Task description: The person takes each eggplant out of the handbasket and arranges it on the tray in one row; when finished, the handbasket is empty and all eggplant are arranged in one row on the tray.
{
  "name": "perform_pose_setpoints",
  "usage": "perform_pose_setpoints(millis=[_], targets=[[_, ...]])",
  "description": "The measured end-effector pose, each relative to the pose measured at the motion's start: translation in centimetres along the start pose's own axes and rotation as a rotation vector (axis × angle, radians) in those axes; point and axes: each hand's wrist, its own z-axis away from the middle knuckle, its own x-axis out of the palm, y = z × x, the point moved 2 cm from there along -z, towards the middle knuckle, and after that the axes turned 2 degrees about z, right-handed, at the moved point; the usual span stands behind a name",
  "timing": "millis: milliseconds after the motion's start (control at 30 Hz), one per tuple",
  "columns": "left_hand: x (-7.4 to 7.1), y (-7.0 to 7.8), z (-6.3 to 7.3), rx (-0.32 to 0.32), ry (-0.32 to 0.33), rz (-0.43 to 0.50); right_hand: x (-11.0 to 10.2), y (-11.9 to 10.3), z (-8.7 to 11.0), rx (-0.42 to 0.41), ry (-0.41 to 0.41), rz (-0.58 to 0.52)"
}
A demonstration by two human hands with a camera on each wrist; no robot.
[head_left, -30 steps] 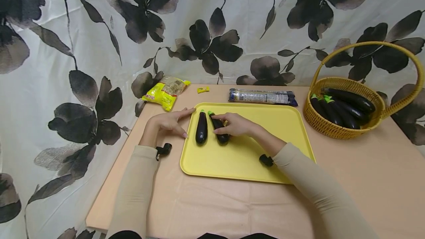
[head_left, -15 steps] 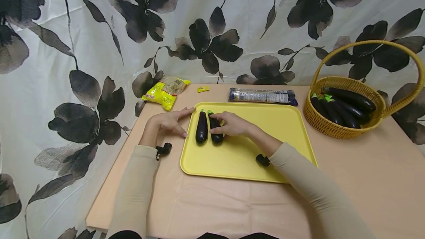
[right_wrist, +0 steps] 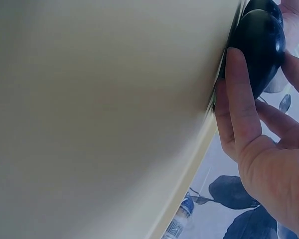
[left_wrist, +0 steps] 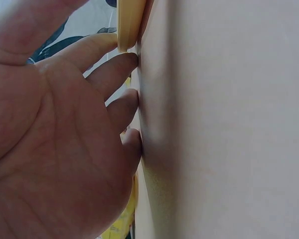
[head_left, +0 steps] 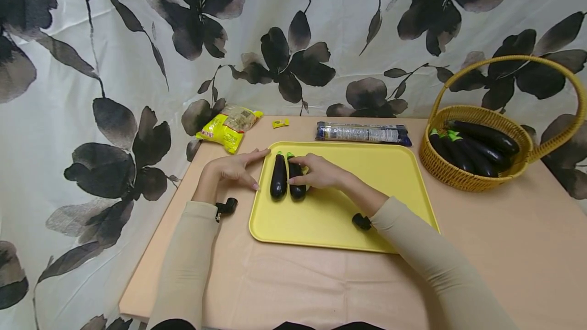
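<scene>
**Purple-black gloss on plain yellow**

Your tray is plain yellow; the left eggplant and right eggplant are glossy purple-black with bright green tips. At far right, you have a golden-tan basket in a woven pattern, its eggplants equally dark, with some green caps. Your desk is pale peach, your sleeves plain beige. At far left, the bag is yellow with reddish lettering, the small wrapper yellow; the long packet is dark blue with a silvery printed panel. The far cloth shows you black and grey-brown flowers on white.
</scene>
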Motion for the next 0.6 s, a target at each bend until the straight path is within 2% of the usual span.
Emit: perform_pose_setpoints(millis=[233, 400, 600], targets=[[-0.1, 0.0, 0.0, -0.003, -0.006, 0.007, -0.4, 0.0, 0.3, -0.002, 0.003, 0.009], [-0.1, 0.0, -0.1, -0.001, -0.004, 0.012, -1.6, -0.7, 1.3, 0.0, 0.032, 0.022], [-0.1, -0.1, -0.1, 0.009, -0.008, 0.009, -4.4, -1.8, 4.1, -0.087, 0.195, 0.125]])
